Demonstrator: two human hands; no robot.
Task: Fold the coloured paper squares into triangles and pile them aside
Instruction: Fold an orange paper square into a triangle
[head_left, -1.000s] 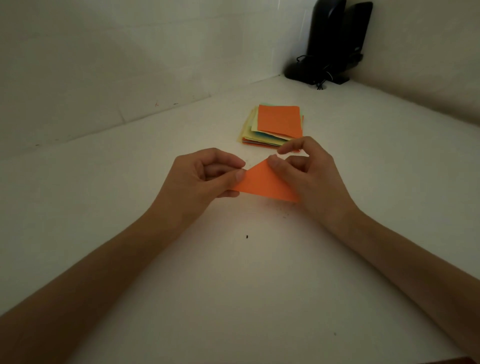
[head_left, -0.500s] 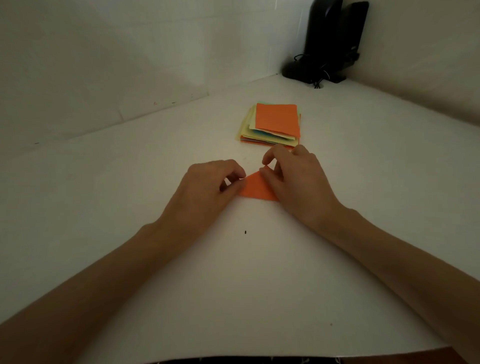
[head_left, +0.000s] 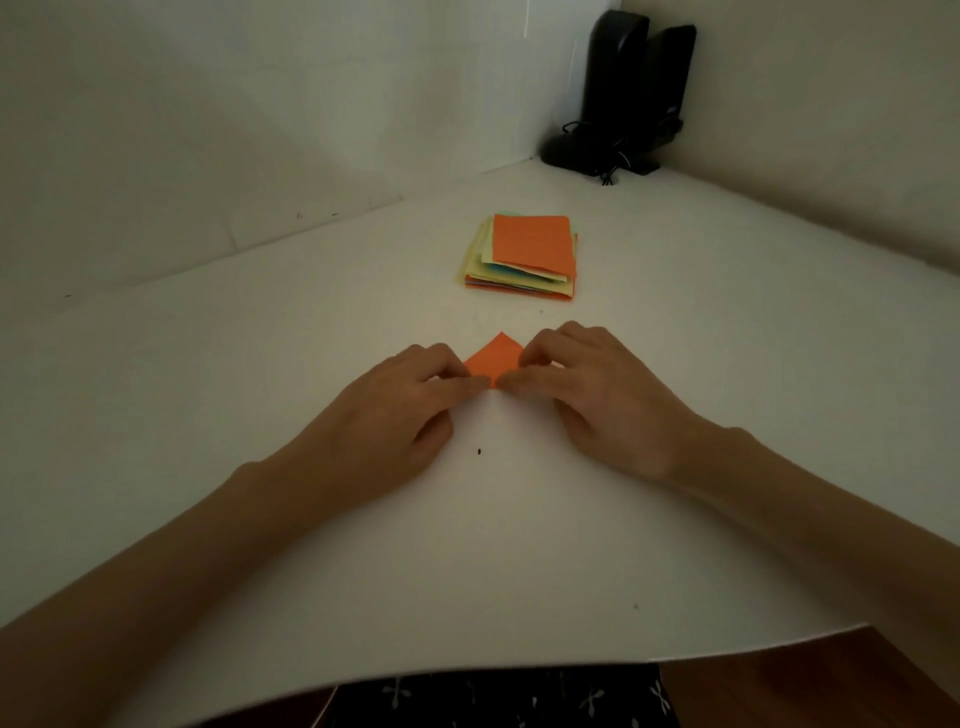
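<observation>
Your L hand (head_left: 410, 405) & R hand (head_left: 587, 395) pin the orange triangle (head_left: 493, 358) to the table (head_left: 519, 545): fingers curled, thumbs pressing its near edge.

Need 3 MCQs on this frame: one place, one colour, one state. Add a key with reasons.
1. Where is the stack relative to the triangle?
A. Beyond it, farther from the person
B. Left of it, at the near table edge
C. Under it

2. What colour is the stack's top sheet?
A. Blue
B. Orange
C. Green

3. What state is the triangle in?
A. Lying untouched
B. Down on the table, held by both hands
C. Set on the stack

Key:
1 A: the stack lies between the triangle and the speakers.
2 B: an orange square covers the top.
3 B: the left hand and right hand grip its sides, thumbs meeting at its near edge.
</observation>
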